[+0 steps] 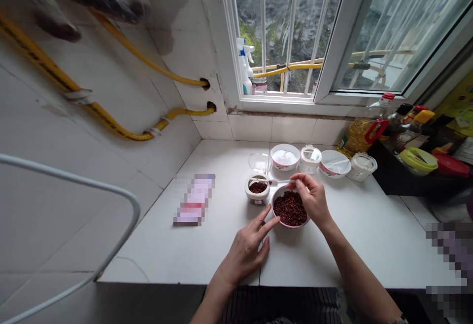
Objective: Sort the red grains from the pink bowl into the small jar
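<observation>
A bowl (290, 209) full of small dark red-brown dried grains, which look like Sichuan peppercorns, sits on the white counter. My left hand (251, 245) has its fingers spread, the tips resting against the bowl's near left rim. Above the far right rim, my right hand (310, 197) pinches the handle of a small white spoon (274, 182). The spoon reaches left over a round white seasoning jar (257, 198), which holds some of the same grains. Behind this jar a clear lid (259, 162) stands raised, and whether it is joined to the jar I cannot tell.
Behind are a bowl of white powder (285, 156), a lidded jar (310, 159), another white bowl (334, 162) with a spoon, and a second lidded jar (363, 167). An oil bottle (360, 134) stands back right near sauce bottles. A blurred flat object (194, 199) lies left.
</observation>
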Demonstrator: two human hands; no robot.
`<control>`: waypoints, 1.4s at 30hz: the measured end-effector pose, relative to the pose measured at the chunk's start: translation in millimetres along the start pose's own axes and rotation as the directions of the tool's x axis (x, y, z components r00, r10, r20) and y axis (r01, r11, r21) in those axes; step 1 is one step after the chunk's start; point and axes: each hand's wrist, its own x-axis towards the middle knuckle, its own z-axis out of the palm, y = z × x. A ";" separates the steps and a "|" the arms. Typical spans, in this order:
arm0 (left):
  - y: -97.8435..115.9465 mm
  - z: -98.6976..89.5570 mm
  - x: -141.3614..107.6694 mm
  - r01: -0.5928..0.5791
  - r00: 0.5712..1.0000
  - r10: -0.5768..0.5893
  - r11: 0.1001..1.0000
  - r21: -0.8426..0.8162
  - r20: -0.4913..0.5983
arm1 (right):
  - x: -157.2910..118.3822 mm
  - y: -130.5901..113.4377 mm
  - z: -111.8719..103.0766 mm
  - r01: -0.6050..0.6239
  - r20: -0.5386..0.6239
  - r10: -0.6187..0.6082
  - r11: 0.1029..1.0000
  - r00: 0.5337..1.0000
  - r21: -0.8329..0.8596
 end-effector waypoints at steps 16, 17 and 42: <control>-0.4 0.1 0.1 -0.004 1.000 0.004 1.000 -0.004 0.007 | 0.4 11.2 -22.0 0.252 0.022 -0.270 0.862 0.963 -0.440; -0.7 0.6 -0.1 -0.007 1.000 0.007 1.000 -0.004 0.004 | 0.4 15.3 -22.0 0.259 0.051 -0.266 0.847 0.963 -0.465; -0.9 1.4 -0.3 -0.008 1.000 0.008 1.000 -0.010 0.001 | -1.4 18.4 -10.7 0.101 0.149 -0.055 0.942 0.987 -0.321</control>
